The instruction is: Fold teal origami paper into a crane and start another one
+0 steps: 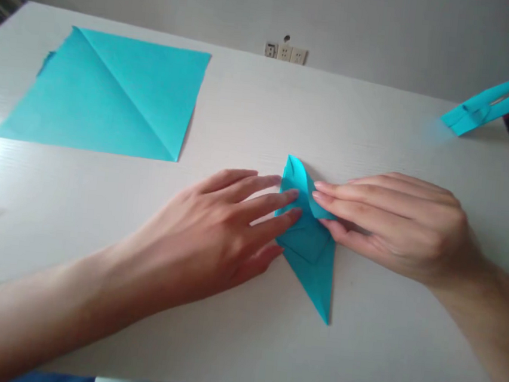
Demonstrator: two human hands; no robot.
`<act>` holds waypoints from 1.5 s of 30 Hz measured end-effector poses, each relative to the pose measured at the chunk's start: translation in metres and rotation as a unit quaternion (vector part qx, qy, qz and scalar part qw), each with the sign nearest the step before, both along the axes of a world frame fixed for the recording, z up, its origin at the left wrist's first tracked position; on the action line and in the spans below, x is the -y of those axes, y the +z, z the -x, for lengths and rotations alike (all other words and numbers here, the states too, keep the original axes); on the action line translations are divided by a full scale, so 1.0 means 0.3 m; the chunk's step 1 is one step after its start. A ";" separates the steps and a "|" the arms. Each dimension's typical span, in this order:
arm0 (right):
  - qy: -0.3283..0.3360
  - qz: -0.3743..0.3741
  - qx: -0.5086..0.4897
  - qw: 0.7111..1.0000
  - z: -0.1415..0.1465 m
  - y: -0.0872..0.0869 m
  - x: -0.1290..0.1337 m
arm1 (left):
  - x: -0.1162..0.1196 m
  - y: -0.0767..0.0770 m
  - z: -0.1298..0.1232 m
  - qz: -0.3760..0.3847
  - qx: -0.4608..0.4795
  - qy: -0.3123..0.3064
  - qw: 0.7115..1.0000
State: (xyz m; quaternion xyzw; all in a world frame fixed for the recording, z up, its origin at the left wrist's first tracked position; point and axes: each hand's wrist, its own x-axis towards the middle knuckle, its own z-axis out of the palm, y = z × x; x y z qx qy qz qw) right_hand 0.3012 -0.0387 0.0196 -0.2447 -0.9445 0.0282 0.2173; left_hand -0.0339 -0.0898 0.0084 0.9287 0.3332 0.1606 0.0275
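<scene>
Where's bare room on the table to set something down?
Bare white tabletop runs between the blue paper square and the folded blue paper, and below its lower tip. It's crowded at the folded blue paper, where the left hand and right hand both touch it.

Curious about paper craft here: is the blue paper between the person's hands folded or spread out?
Folded: the turquoise paper forms a narrow pointed shape with layered flaps, with the left hand resting on it and the right hand at its upper flap.

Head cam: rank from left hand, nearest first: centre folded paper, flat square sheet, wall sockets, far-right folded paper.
From the left hand:
1. Centre folded paper: under fingertips.
2. Flat square sheet: ahead-left.
3. Wall sockets: ahead, on wall.
4. Far-right folded paper: tabletop.
</scene>
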 end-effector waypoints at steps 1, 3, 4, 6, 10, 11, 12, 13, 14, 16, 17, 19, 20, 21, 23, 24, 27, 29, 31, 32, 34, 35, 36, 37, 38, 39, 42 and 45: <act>0.000 0.001 0.004 1.000 0.001 0.003 0.002 | 0.011 0.004 -0.004 0.001 -0.002 0.009 1.000; -0.002 0.006 0.010 1.000 0.006 0.009 0.006 | 0.028 0.012 -0.011 0.006 0.003 0.012 1.000; -0.004 0.010 0.012 1.000 0.009 0.011 0.008 | 0.034 0.015 -0.013 0.009 0.009 0.016 1.000; -0.011 0.017 0.011 1.000 0.015 0.014 0.011 | 0.044 0.023 -0.018 0.018 0.024 0.028 0.999; -0.002 0.018 0.007 1.000 0.019 0.009 0.007 | 0.066 0.034 -0.023 0.016 0.027 0.017 0.999; 0.007 0.015 0.001 1.000 0.020 0.006 0.005 | 0.071 0.035 -0.024 0.014 0.023 0.009 1.000; 0.014 0.015 -0.004 1.000 0.019 0.003 0.003 | 0.075 0.035 -0.024 0.011 0.021 0.005 1.000; 0.016 0.018 -0.007 1.000 0.020 0.000 0.001 | 0.079 0.034 -0.024 0.010 0.020 0.004 1.000; 0.014 0.022 -0.008 1.000 0.020 -0.002 -0.001 | 0.081 0.033 -0.024 0.007 0.019 0.003 1.000; 0.001 0.036 0.003 0.999 0.021 -0.003 -0.003 | 0.083 0.031 -0.025 -0.001 0.015 0.002 1.000; -0.002 0.041 0.009 0.999 0.021 -0.002 -0.004 | 0.082 0.031 -0.026 -0.005 0.014 0.002 1.000; 0.005 0.040 0.006 0.999 0.023 0.000 -0.008 | 0.080 0.032 -0.030 -0.006 0.018 0.003 1.000; 0.016 0.039 -0.002 0.999 0.023 0.002 -0.011 | 0.079 0.032 -0.032 -0.004 0.024 0.005 1.000; 0.028 0.041 -0.010 0.999 0.024 0.003 -0.013 | 0.079 0.033 -0.033 0.000 0.027 0.007 1.000; 0.046 0.054 -0.022 0.997 0.024 0.003 -0.019 | 0.078 0.034 -0.034 0.011 0.029 0.010 0.999; 0.050 0.065 -0.023 0.996 0.023 0.002 -0.022 | 0.078 0.034 -0.033 0.017 0.029 0.011 0.999; 0.047 0.091 -0.016 0.995 0.022 -0.005 -0.026 | 0.079 0.033 -0.028 0.023 0.024 0.011 0.999; 0.050 0.085 -0.020 0.995 0.022 -0.008 -0.026 | 0.080 0.033 -0.026 0.020 0.018 0.010 1.000; 0.040 0.083 -0.015 0.996 0.024 -0.008 -0.025 | 0.080 0.034 -0.027 0.014 0.014 0.011 1.000; 0.033 0.086 -0.011 0.996 0.025 -0.006 -0.025 | 0.079 0.035 -0.028 0.011 0.013 0.011 1.000; 0.024 0.091 -0.002 0.996 0.026 -0.002 -0.023 | 0.079 0.038 -0.031 0.000 0.009 0.009 1.000; 0.030 0.089 -0.003 0.996 0.026 -0.001 -0.023 | 0.079 0.039 -0.032 -0.005 0.008 0.009 1.000; 0.041 0.085 -0.009 0.996 0.026 0.000 -0.022 | 0.079 0.040 -0.032 -0.006 0.003 0.009 1.000; 0.053 0.081 -0.017 0.995 0.025 0.000 -0.021 | 0.079 0.041 -0.032 -0.004 -0.001 0.009 1.000; 0.061 0.080 -0.024 0.995 0.024 -0.001 -0.021 | 0.080 0.042 -0.032 -0.001 -0.005 0.012 1.000; 0.066 0.081 -0.030 0.994 0.022 -0.005 -0.021 | 0.080 0.043 -0.031 0.000 -0.005 0.011 1.000; 0.062 0.094 -0.049 0.992 0.018 -0.025 -0.026 | 0.082 0.043 -0.028 -0.008 0.008 -0.001 1.000; 0.075 0.084 -0.082 0.990 0.016 -0.052 -0.036 | 0.081 0.042 -0.029 -0.014 0.022 -0.004 1.000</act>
